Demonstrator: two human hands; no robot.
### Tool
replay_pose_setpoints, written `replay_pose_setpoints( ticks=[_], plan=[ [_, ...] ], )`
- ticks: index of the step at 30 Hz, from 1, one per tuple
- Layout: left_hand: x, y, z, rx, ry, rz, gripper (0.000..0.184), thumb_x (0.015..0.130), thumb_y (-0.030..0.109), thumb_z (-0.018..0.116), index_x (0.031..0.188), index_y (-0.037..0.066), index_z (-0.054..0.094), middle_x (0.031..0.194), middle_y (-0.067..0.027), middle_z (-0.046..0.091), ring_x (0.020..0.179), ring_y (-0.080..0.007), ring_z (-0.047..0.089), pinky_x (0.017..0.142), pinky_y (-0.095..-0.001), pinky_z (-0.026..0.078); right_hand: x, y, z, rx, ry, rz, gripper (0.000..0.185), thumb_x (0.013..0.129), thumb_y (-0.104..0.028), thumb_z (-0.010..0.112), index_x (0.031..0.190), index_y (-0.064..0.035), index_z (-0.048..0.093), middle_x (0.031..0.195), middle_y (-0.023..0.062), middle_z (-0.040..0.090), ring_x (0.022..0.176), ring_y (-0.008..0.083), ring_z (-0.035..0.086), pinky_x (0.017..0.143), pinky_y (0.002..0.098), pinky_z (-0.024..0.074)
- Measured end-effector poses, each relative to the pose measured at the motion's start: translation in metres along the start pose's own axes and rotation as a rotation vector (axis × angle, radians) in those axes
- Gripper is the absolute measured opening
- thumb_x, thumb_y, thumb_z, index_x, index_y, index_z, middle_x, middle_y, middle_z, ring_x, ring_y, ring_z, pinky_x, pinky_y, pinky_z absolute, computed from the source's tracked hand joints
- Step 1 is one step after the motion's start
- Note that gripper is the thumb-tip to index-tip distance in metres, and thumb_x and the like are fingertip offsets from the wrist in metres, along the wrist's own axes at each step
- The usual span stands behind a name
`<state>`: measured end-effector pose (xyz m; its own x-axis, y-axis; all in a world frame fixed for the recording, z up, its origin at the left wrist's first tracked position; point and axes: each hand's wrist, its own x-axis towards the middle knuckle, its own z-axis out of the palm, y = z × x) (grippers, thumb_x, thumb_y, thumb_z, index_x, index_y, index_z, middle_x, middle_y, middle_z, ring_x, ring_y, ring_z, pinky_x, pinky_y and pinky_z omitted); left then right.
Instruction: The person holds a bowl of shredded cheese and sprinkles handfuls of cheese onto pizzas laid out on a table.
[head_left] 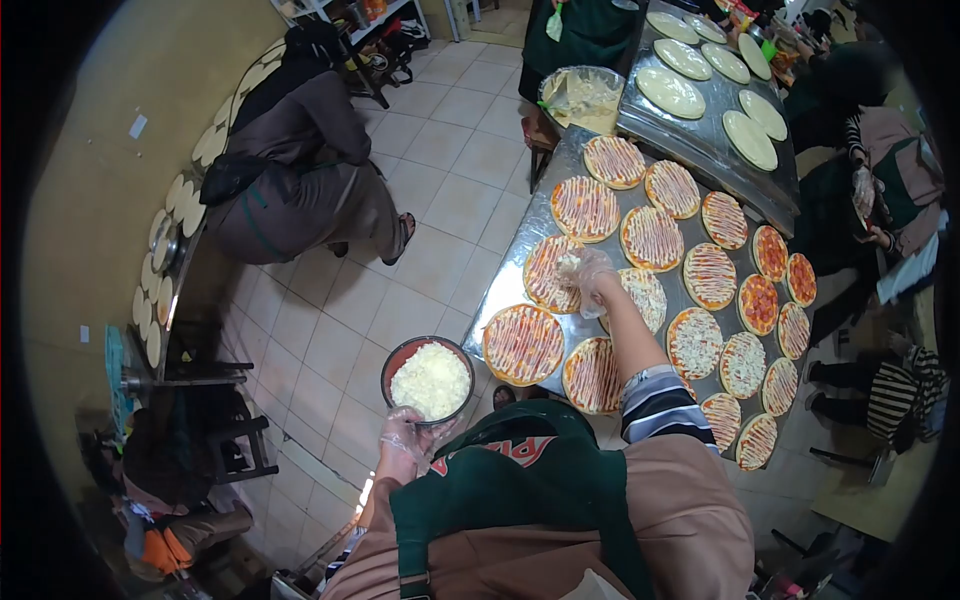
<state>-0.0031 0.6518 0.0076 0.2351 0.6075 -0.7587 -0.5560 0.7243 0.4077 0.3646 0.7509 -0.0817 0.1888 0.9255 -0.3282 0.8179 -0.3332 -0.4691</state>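
My left hand [405, 440], in a clear plastic glove, grips the near rim of a dark bowl [385, 384] full of white shredded cheese [430, 382]. My gloved right hand [596, 280] is over the metal table, its fingers closed around some white cheese [570, 266] above a pizza base [545, 280] striped with sauce. Just beyond the right hand lies a base covered with white cheese [645, 300], partly hidden by my forearm. Two more cheese-covered bases [694, 343] are farther right. Striped bases [523, 345] lie at the table's near left.
A second metal table [640, 125] behind holds several plain dough rounds [670, 92]. A basin [583, 95] stands beside it. One person [300, 190] bends over on the left; other people [890, 180] are at the right. Tiled floor [430, 270] shows left of the table.
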Motion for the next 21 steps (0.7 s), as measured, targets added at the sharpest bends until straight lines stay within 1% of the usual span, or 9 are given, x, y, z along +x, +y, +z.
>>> replay_pose_setpoints(
  ticks=[2, 3, 5, 6, 8, 12, 15, 18, 21],
  plan=[
    [0.017, 0.0, -0.006, 0.004, 0.013, -0.011, 0.073, 0.053, 0.005, 0.042, 0.124, 0.001, 0.029, 0.121, -0.0227, 0.038, 0.106, -0.0442, 0.041, 0.086, -0.0589, 0.036, 0.005, -0.001, -0.011, -0.308, -0.145, 0.096, 0.06, 0.068, -0.033, 0.063, 0.119, -0.0059, 0.044, 0.106, 0.0138, 0.056, 0.092, 0.0254, 0.056, 0.077, 0.03, 0.045],
    [0.022, 0.001, -0.003, -0.001, 0.028, -0.019, 0.073, 0.053, 0.005, 0.042, 0.124, 0.001, 0.029, 0.121, -0.0231, 0.038, 0.106, -0.0445, 0.041, 0.085, -0.0589, 0.037, 0.009, 0.002, -0.01, -0.302, -0.147, 0.102, 0.06, 0.068, -0.033, 0.063, 0.119, -0.0059, 0.044, 0.106, 0.0138, 0.056, 0.092, 0.0254, 0.056, 0.077, 0.03, 0.045],
    [0.028, 0.003, 0.002, 0.002, 0.009, -0.038, 0.072, 0.053, 0.005, 0.042, 0.124, 0.001, 0.029, 0.121, -0.0231, 0.038, 0.106, -0.0446, 0.041, 0.085, -0.0593, 0.037, 0.016, 0.007, -0.005, -0.151, -0.083, 0.175, 0.055, 0.073, -0.044, 0.052, 0.117, -0.0099, 0.048, 0.118, 0.0132, 0.048, 0.113, 0.0253, 0.041, 0.094, 0.0326, 0.0327],
    [0.031, 0.005, 0.008, -0.003, -0.014, -0.051, 0.072, 0.053, 0.005, 0.042, 0.124, 0.001, 0.029, 0.121, -0.0232, 0.038, 0.106, -0.0448, 0.041, 0.085, -0.0596, 0.037, 0.017, 0.01, -0.003, -0.147, -0.084, 0.182, 0.055, 0.073, -0.044, 0.052, 0.117, -0.0099, 0.048, 0.118, 0.0132, 0.048, 0.113, 0.0253, 0.041, 0.094, 0.0326, 0.0327],
    [0.037, 0.007, 0.017, -0.016, -0.06, -0.08, 0.07, 0.054, 0.005, 0.041, 0.123, 0.001, 0.029, 0.121, -0.0234, 0.037, 0.106, -0.0451, 0.04, 0.084, -0.0602, 0.037, 0.017, 0.017, 0.001, -0.181, -0.057, 0.103, 0.054, 0.07, -0.045, 0.056, 0.11, -0.0086, 0.052, 0.108, 0.0142, 0.054, 0.098, 0.026, 0.053, 0.082, 0.033, 0.043],
    [0.05, 0.01, 0.021, 0.03, 0.063, -0.063, 0.066, 0.057, 0.004, 0.041, 0.122, 0.0, 0.03, 0.122, -0.0233, 0.036, 0.107, -0.0453, 0.039, 0.082, -0.0628, 0.037, 0.01, 0.002, -0.022, -0.097, -0.023, 0.136, 0.046, 0.073, -0.043, 0.054, 0.105, -0.0097, 0.056, 0.106, 0.013, 0.055, 0.097, 0.0259, 0.054, 0.08, 0.033, 0.0436],
    [0.052, 0.019, 0.032, 0.056, 0.038, -0.071, 0.067, 0.056, 0.003, 0.04, 0.122, 0.0, 0.029, 0.121, -0.0226, 0.037, 0.107, -0.0447, 0.04, 0.082, -0.0609, 0.038, 0.021, -0.007, -0.026, -0.102, -0.03, 0.243, 0.036, 0.074, -0.035, 0.057, 0.1, -0.0104, 0.059, 0.101, 0.0123, 0.057, 0.092, 0.0267, 0.056, 0.078, 0.0327, 0.0443],
    [0.056, 0.035, 0.043, 0.104, -0.007, -0.087, 0.068, 0.056, 0.001, 0.04, 0.122, 0.0, 0.028, 0.12, -0.0216, 0.038, 0.105, -0.0437, 0.042, 0.083, -0.0582, 0.04, 0.029, -0.003, -0.01, 0.127, 0.155, 0.168, 0.023, 0.074, -0.025, 0.057, 0.091, -0.0097, 0.061, 0.089, 0.0154, 0.059, 0.082, 0.0292, 0.058, 0.073, 0.0351, 0.0457],
    [0.071, 0.058, 0.041, 0.085, -0.091, -0.185, 0.066, 0.055, 0.0, 0.039, 0.12, -0.004, 0.028, 0.119, -0.0235, 0.039, 0.105, -0.0426, 0.043, 0.083, -0.0571, 0.041, 0.039, -0.015, -0.007, -0.046, 0.123, 0.168, 0.021, 0.074, -0.022, 0.055, 0.091, -0.0105, 0.061, 0.091, 0.0156, 0.059, 0.082, 0.0298, 0.057, 0.073, 0.0363, 0.0453]
  ],
)
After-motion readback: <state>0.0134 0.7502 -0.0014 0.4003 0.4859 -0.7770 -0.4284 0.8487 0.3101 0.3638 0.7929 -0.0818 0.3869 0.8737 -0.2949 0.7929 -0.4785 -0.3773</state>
